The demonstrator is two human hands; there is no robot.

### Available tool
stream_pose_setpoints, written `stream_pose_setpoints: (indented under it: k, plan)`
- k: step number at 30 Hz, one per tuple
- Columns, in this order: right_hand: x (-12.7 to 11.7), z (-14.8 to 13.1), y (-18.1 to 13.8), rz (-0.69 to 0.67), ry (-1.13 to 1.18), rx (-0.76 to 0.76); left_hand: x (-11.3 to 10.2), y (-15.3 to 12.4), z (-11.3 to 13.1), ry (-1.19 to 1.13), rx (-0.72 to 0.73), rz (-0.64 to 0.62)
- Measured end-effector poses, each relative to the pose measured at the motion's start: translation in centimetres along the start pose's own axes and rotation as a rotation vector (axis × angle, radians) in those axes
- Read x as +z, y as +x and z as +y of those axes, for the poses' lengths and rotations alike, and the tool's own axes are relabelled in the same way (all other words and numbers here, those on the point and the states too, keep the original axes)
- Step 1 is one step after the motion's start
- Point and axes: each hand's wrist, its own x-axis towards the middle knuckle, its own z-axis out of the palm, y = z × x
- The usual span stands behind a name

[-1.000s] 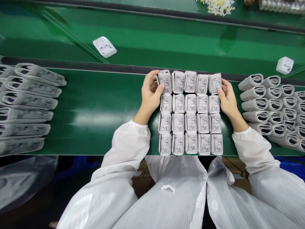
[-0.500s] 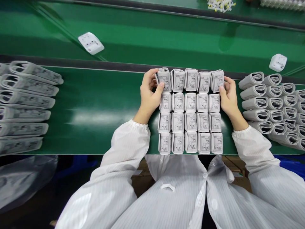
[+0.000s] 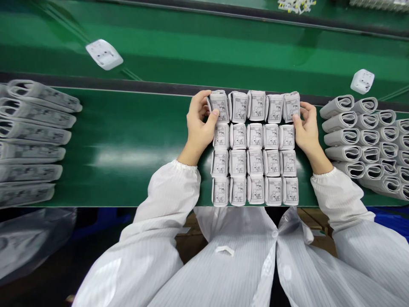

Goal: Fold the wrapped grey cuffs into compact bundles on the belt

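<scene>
A block of rolled grey cuffs with printed labels stands in tidy rows on the green table in front of me. My left hand is closed on the far row's left end, thumb on the front of the end roll. At the same row's right end, my right hand pinches the last roll. This far row of rolled cuffs is pressed between both hands and sits slightly raised and tilted against the rows nearer me.
Flat folded cuffs lie stacked at the left. Rolled cuffs are piled on their sides at the right. Two white plastic devices ride the green belt beyond a dark rail. White parts lie far back.
Both white devices on the belt have drifted left. My hands have stayed at the ends of the far row, squeezing it slightly tighter and lifting it a little.
</scene>
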Motion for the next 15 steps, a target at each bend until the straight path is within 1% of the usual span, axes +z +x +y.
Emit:
stream_pose_setpoints:
  k: [9, 15]
  plan:
    - [0.3, 0.8, 0.3, -0.001, 0.06, 0.007, 0.1, 0.1, -0.1, -0.007, -0.01, -0.005]
    - [0.2, -0.3, 0.1, -0.027, 0.086, 0.014, 0.1, 0.1, 0.3, 0.003, -0.024, -0.012]
